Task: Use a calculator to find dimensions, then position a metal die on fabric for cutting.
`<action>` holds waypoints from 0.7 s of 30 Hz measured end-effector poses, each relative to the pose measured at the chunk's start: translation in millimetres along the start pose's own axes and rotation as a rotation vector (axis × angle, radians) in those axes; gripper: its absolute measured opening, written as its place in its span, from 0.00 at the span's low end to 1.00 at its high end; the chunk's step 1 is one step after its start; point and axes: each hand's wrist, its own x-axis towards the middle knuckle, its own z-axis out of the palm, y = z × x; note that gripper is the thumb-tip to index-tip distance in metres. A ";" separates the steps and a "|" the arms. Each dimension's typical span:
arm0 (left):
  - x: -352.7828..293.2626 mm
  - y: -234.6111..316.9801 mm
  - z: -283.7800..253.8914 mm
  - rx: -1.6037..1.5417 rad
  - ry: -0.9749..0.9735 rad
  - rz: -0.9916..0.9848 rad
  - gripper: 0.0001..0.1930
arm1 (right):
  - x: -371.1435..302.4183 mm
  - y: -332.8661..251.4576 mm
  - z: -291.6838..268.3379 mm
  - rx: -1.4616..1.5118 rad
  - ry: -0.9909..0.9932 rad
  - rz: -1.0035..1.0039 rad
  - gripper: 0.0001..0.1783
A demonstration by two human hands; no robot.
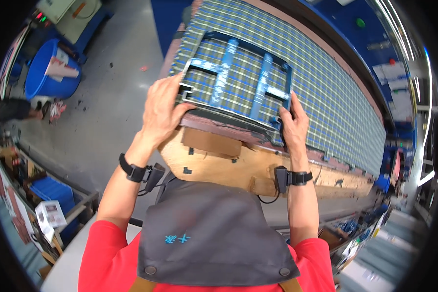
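Observation:
A rectangular dark metal frame with blue crossbars [222, 73], seemingly a cutting die, lies over the plaid fabric [326, 97]. The fabric's green, blue and white checks show through its openings. My left hand [161, 109] grips the frame's left end, thumb at the near corner and fingers along the side. At the opposite end, my right hand [294, 124] is closed round the right edge, its thumb by the near corner. Both hands hold the frame slightly tilted across the view. Whether its underside touches the cloth everywhere is hidden.
Between me and the fabric runs a wooden ledge [219, 168] with a brown block [211, 142] on it. A blue bin [34, 78] holding scraps stands on the floor at left. Shelves with a blue container [52, 190] line the lower left.

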 end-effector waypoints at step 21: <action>1.9 3.5 -3.0 0.029 -0.039 0.044 0.40 | 2.3 -6.4 1.0 -0.095 0.001 -0.088 0.32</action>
